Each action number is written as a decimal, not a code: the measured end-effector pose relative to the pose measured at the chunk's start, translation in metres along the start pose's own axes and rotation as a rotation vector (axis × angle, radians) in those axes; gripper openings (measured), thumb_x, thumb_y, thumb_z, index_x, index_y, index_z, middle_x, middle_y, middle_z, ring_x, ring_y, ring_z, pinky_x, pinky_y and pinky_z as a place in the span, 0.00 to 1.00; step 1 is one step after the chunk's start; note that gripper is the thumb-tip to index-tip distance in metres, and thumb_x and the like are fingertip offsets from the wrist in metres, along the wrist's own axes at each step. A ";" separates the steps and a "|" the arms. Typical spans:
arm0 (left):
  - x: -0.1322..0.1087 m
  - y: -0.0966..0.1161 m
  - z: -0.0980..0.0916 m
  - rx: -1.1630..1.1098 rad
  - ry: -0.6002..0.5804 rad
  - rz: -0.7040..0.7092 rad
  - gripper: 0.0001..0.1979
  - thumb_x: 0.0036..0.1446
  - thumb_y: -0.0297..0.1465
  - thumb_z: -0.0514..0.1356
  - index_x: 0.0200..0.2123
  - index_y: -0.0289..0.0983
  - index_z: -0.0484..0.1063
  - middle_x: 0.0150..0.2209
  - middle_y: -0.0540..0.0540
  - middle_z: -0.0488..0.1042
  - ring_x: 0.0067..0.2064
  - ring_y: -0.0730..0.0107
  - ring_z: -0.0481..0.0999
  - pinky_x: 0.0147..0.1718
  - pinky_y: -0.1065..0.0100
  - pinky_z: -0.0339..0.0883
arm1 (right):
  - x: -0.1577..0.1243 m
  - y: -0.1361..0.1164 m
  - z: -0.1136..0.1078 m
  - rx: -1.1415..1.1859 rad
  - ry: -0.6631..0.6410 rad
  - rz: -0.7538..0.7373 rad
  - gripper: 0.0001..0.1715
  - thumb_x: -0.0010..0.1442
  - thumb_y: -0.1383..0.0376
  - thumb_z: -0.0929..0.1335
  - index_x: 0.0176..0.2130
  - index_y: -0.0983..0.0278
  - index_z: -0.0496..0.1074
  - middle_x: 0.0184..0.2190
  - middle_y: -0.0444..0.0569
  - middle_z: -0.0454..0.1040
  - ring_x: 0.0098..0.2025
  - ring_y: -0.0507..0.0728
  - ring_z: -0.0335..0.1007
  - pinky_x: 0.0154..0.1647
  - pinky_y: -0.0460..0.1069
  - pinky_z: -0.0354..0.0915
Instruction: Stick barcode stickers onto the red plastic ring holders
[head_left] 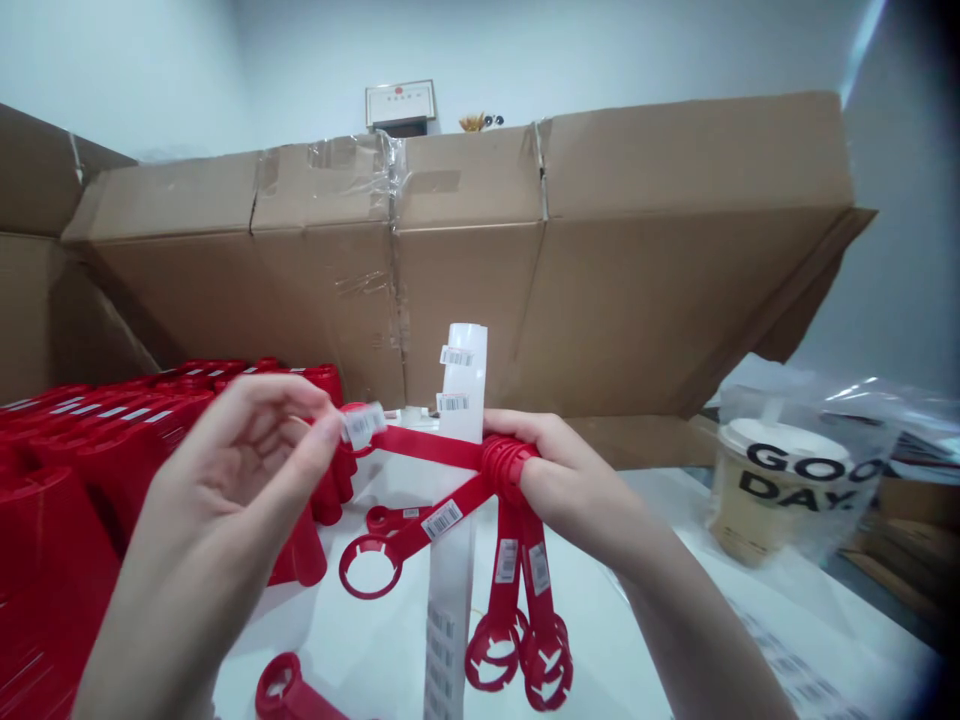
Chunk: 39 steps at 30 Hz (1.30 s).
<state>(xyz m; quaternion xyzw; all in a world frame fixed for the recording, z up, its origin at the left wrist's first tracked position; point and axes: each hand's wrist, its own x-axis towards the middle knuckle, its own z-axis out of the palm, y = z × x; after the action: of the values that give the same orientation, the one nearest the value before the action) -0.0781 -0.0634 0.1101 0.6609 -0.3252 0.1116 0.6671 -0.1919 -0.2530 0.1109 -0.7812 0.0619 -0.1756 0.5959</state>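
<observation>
The right hand point(574, 490) is clamped around a bundle of 4 red plastic ring-ended straps point(508, 468), while at the bundle's 9 o'clock the left hand point(232, 480) pinches a white barcode label point(361, 425) on 1 strap's ringed end, with a white label strip point(451, 560) at 6 o'clock.

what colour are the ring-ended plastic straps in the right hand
Bright red; the plastic straps show best in the head view.
</observation>
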 end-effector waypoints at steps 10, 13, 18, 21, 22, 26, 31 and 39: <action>-0.005 -0.002 0.010 0.096 -0.220 -0.212 0.19 0.53 0.51 0.67 0.39 0.44 0.76 0.18 0.51 0.65 0.18 0.77 0.57 0.15 0.79 0.46 | -0.005 -0.004 0.012 -0.008 -0.025 -0.020 0.14 0.62 0.65 0.66 0.43 0.64 0.80 0.34 0.50 0.78 0.32 0.56 0.74 0.31 0.47 0.69; -0.006 0.000 0.013 0.128 -0.225 -0.211 0.19 0.53 0.51 0.66 0.39 0.43 0.77 0.17 0.51 0.65 0.18 0.76 0.58 0.15 0.78 0.46 | -0.006 -0.004 0.013 -0.026 -0.036 -0.010 0.13 0.63 0.64 0.66 0.42 0.64 0.79 0.32 0.49 0.77 0.30 0.55 0.72 0.30 0.47 0.68; -0.006 0.000 0.013 0.151 -0.199 -0.175 0.18 0.53 0.49 0.67 0.38 0.43 0.78 0.16 0.51 0.66 0.18 0.77 0.58 0.15 0.78 0.48 | -0.006 -0.005 0.015 -0.045 -0.035 -0.018 0.13 0.63 0.64 0.66 0.40 0.64 0.80 0.32 0.49 0.77 0.30 0.55 0.72 0.30 0.48 0.68; -0.004 -0.003 0.010 0.158 -0.226 -0.148 0.18 0.54 0.49 0.67 0.40 0.43 0.78 0.17 0.51 0.67 0.17 0.78 0.57 0.14 0.79 0.48 | -0.006 -0.005 0.016 -0.047 -0.032 -0.018 0.12 0.63 0.64 0.66 0.40 0.64 0.79 0.32 0.49 0.77 0.31 0.56 0.72 0.31 0.48 0.69; -0.004 -0.003 0.010 0.163 -0.230 -0.143 0.17 0.54 0.49 0.67 0.40 0.44 0.78 0.17 0.52 0.68 0.17 0.78 0.57 0.14 0.79 0.49 | -0.006 -0.006 0.016 -0.046 -0.033 -0.017 0.12 0.63 0.64 0.66 0.40 0.64 0.79 0.32 0.49 0.77 0.32 0.56 0.72 0.31 0.47 0.69; -0.003 -0.002 0.008 0.162 -0.248 -0.161 0.18 0.53 0.50 0.67 0.39 0.44 0.78 0.17 0.53 0.65 0.19 0.78 0.58 0.15 0.79 0.50 | -0.006 -0.006 0.015 -0.040 -0.050 -0.016 0.12 0.64 0.64 0.66 0.39 0.64 0.79 0.31 0.49 0.76 0.30 0.55 0.70 0.30 0.47 0.68; -0.003 -0.001 0.008 0.160 -0.261 -0.173 0.17 0.54 0.49 0.67 0.39 0.44 0.78 0.17 0.53 0.62 0.18 0.78 0.56 0.15 0.79 0.49 | -0.007 -0.006 0.015 -0.046 -0.040 -0.009 0.12 0.62 0.65 0.66 0.38 0.64 0.79 0.30 0.49 0.76 0.30 0.55 0.71 0.30 0.48 0.68; -0.001 -0.003 0.008 0.134 -0.260 -0.167 0.15 0.54 0.48 0.68 0.38 0.44 0.78 0.16 0.54 0.61 0.18 0.79 0.58 0.15 0.81 0.50 | -0.007 -0.005 0.013 -0.051 -0.042 -0.017 0.11 0.61 0.67 0.66 0.36 0.64 0.79 0.31 0.49 0.76 0.30 0.55 0.71 0.30 0.48 0.67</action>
<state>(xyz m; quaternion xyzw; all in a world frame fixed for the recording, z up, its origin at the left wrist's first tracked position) -0.0798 -0.0705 0.1066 0.7376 -0.3444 -0.0091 0.5807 -0.1944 -0.2375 0.1114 -0.8001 0.0472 -0.1627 0.5754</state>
